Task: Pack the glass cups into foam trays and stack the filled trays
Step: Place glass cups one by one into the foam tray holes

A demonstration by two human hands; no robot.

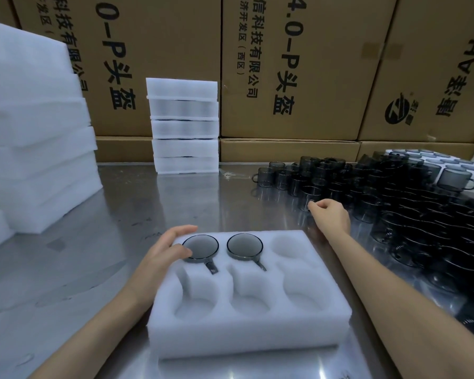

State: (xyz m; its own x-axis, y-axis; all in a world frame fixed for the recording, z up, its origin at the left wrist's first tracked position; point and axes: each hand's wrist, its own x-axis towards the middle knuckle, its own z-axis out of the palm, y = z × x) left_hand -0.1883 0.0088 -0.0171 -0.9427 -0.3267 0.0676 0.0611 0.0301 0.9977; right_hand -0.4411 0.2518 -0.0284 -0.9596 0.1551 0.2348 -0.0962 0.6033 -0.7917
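Glass cups: loose pile (394, 201) of dark smoked cups with handles on the right side of the tabletop (153, 203), some stacked; two more already seated in the foam tray (246, 332).
Foam tray: white, six pockets, near centre of tabletop; far-left pocket holds cup one (200, 248), far-middle pocket holds cup two (244, 246); handles of both point near-right in their slots; far-right pocket (286, 243) and the three near pockets empty.
Left hand: (164, 255) rests on the tray's far-left corner, fingers straight, grip apart, thumb touching the rim of cup one; steadies the tray.
Right hand: (330, 216) at the near-left edge of the pile, fingers curled on a cup; grip looks pinched on its rim or handle, exact hold hard to see against the dark glass.
Step in hand: judged as fetching cup three for the far-right pocket.
How to do it well: lift the cup straight up so neighbours don't clink or topple; turn the handle to match the pocket's slot; lower it upright and press until the rim sits level like the first two; keep the left hand holding the tray down.
Risk: glass on glass in a crowded pile, chipping if dragged.
Progress: early, two of six filled.
Stack target: filled trays (185, 125) piled at far centre against the cartons (298, 64).
Spare foam: stack (36, 127) far left.
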